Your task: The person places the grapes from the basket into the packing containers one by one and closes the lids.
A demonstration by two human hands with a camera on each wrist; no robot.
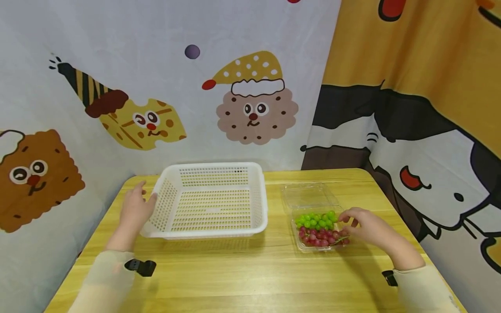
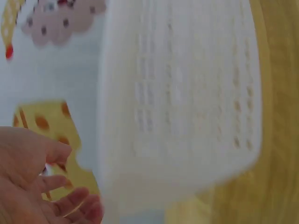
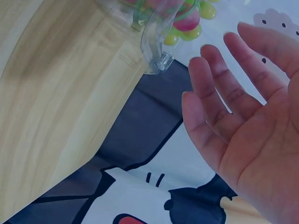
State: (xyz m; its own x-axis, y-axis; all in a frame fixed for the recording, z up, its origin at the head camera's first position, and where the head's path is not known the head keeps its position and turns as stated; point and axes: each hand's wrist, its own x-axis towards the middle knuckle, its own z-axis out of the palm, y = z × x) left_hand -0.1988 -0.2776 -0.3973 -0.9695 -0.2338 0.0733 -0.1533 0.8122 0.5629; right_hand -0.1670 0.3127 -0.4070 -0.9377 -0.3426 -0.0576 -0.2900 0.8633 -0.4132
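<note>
A white perforated plastic basket (image 1: 213, 231) stands on the table's left half, with nothing in it. My left hand (image 1: 137, 206) hovers at its left side, fingers loosely bent and holding nothing; in the left wrist view the hand (image 2: 44, 182) is beside the basket wall (image 2: 187, 93). To the right lies a clear plastic clamshell box (image 1: 309, 195) with its lid folded back. Green grapes (image 1: 316, 221) and red grapes (image 1: 322, 238) fill it. At the box's right edge is my right hand (image 1: 365, 226); the right wrist view shows its fingers (image 3: 205, 88) spread and apart from the box.
The wooden table (image 1: 235, 278) carries both containers. A printed cloth (image 1: 156, 52) hangs behind it, and a cartoon curtain (image 1: 430, 174) stands close on the right. Dark straps (image 1: 141, 267) sit on the wrists.
</note>
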